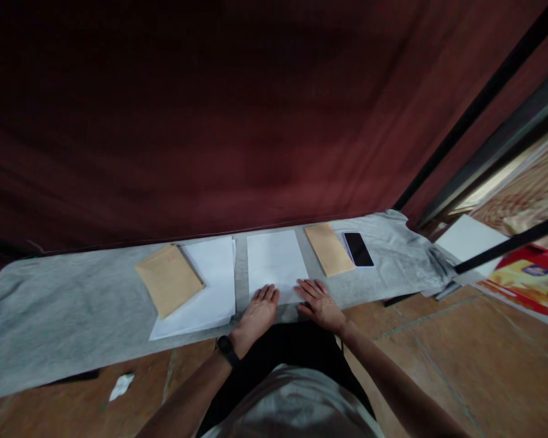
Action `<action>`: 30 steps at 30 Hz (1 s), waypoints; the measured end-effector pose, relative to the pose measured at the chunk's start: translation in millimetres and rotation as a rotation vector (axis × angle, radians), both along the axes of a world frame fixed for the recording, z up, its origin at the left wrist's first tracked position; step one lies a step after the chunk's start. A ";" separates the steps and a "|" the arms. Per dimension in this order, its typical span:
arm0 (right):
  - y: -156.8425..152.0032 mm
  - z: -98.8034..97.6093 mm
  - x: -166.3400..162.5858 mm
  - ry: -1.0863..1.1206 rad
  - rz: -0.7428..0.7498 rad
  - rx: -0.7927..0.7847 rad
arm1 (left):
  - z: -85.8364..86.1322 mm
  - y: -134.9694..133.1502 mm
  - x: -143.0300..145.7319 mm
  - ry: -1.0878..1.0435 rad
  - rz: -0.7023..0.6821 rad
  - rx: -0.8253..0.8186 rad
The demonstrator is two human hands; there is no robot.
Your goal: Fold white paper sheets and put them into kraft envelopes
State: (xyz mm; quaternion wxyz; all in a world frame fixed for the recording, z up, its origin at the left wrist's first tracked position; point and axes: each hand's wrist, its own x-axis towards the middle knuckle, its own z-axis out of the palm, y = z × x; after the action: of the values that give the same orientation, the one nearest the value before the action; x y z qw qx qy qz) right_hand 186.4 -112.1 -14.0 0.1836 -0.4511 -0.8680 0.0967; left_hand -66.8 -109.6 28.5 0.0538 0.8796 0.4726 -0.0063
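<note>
A sheet of white paper (276,255) lies flat on the grey cloth in front of me. My left hand (261,309) rests on its near left corner, fingers stretched out. On the near right corner lies my right hand (318,301), its fingers spread. To the right of the sheet is a brown envelope (329,249), with a dark-screened phone (358,249) beside it. Left of the sheet, a stack of white paper (214,286) has several brown envelopes (168,280) lying partly over it.
The long narrow table is covered with grey cloth (73,310). Behind it hangs a dark red sheet (265,134). At the right stand a black pole (475,103) and a red printed box (530,277). A white scrap (121,386) lies on the tiled floor (438,371).
</note>
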 end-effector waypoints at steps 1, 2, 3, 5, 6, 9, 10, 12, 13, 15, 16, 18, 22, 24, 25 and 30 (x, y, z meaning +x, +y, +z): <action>1.2 -0.5 1.9 0.010 0.005 -0.012 | 0.2 0.6 -3.3 -0.023 0.002 -0.004; 2.5 -1.0 3.9 0.024 0.007 -0.023 | 0.2 0.7 -6.7 -0.050 0.009 -0.008; 3.9 -1.6 6.0 0.041 0.006 -0.032 | 0.1 0.2 -10.0 -0.080 0.020 -0.012; 6.2 -2.6 9.9 0.082 -0.002 -0.040 | -0.6 -3.2 -15.7 -0.144 0.034 -0.022; 6.9 -3.2 11.7 0.104 -0.006 -0.040 | -1.1 -6.1 -18.3 -0.172 0.032 -0.025; 5.4 -5.1 16.3 0.167 -0.001 -0.048 | -3.9 -16.1 -27.0 -0.240 -0.006 -0.050; 3.7 -5.9 17.6 0.184 0.010 -0.057 | -5.3 -18.9 -30.9 -0.267 -0.010 -0.065; -1.1 -7.9 20.2 0.206 0.034 -0.078 | -8.7 -22.4 -40.7 -0.330 0.012 -0.090; -3.7 -8.9 21.4 0.212 0.042 -0.088 | -10.4 -22.9 -46.1 -0.356 0.031 -0.092; -8.6 -11.1 23.6 0.219 0.037 -0.097 | -13.3 -21.7 -56.6 -0.378 0.059 -0.079; -10.5 -12.1 24.4 0.223 0.024 -0.094 | -14.1 -20.2 -61.0 -0.378 0.066 -0.073; -12.5 -13.3 25.7 0.228 -0.004 -0.081 | -14.2 -16.9 -66.6 -0.370 0.067 -0.076; -9.9 -12.3 27.6 0.231 -0.015 -0.100 | -12.0 -14.8 -67.4 -0.403 0.058 -0.077; -7.6 -11.6 29.1 0.257 -0.027 -0.135 | -12.7 -17.5 -66.6 -0.450 0.068 -0.068; -6.7 -11.6 30.0 0.275 -0.037 -0.149 | -14.0 -19.3 -66.7 -0.471 0.073 -0.059; -4.1 -12.6 33.3 0.336 -0.053 -0.130 | -23.8 -23.3 -70.0 -0.518 0.094 -0.026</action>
State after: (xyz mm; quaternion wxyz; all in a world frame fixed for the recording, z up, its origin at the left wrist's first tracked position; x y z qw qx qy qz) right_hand 219.7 -116.2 -26.6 0.2989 -0.4623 -0.8049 0.2215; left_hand -136.9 -132.9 4.7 0.1845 0.8281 0.4834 0.2156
